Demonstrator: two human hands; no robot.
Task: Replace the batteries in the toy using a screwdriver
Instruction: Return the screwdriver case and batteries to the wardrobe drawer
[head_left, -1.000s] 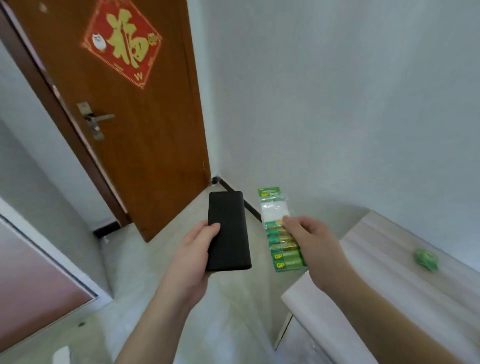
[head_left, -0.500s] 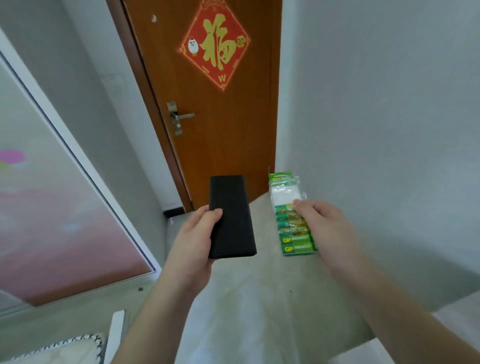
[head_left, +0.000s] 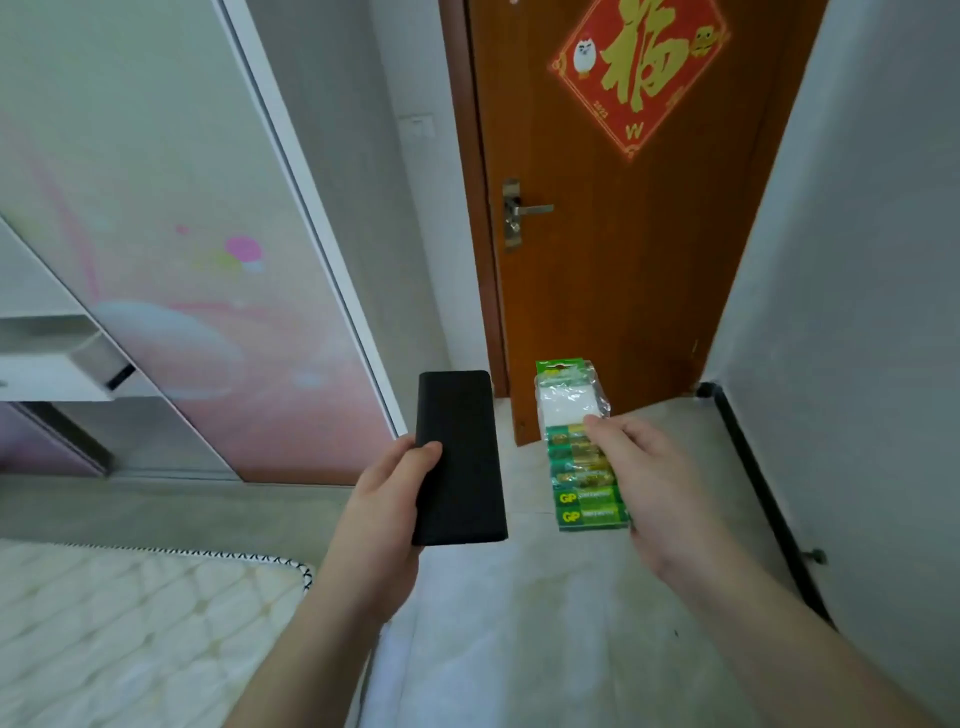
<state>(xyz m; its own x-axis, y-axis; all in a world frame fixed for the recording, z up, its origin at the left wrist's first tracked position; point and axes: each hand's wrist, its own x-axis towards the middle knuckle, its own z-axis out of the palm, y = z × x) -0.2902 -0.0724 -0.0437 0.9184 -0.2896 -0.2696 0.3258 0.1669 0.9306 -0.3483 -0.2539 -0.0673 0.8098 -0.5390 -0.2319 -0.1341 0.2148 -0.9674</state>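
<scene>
My left hand (head_left: 387, 499) grips a flat black rectangular case (head_left: 458, 457) by its left edge, thumb on top, held out in front of me. A green pack of batteries (head_left: 579, 462) in clear wrap, with several cells and a white card at its top, is pinched by my right hand (head_left: 652, 478) on its right side. Both are held at chest height over the floor, side by side and apart. No toy or screwdriver shows in the head view.
A brown wooden door (head_left: 623, 234) with a red diamond decoration (head_left: 639, 67) and a metal handle (head_left: 519, 210) stands ahead. A pink sliding wardrobe panel (head_left: 182, 260) is at left, a white quilted mattress (head_left: 130, 623) at lower left, a grey wall (head_left: 857, 312) at right.
The view has swung left: the door shifted to the right, the table with the green object left the frame, the wardrobe and mattress came in. Both hands keep their holds.
</scene>
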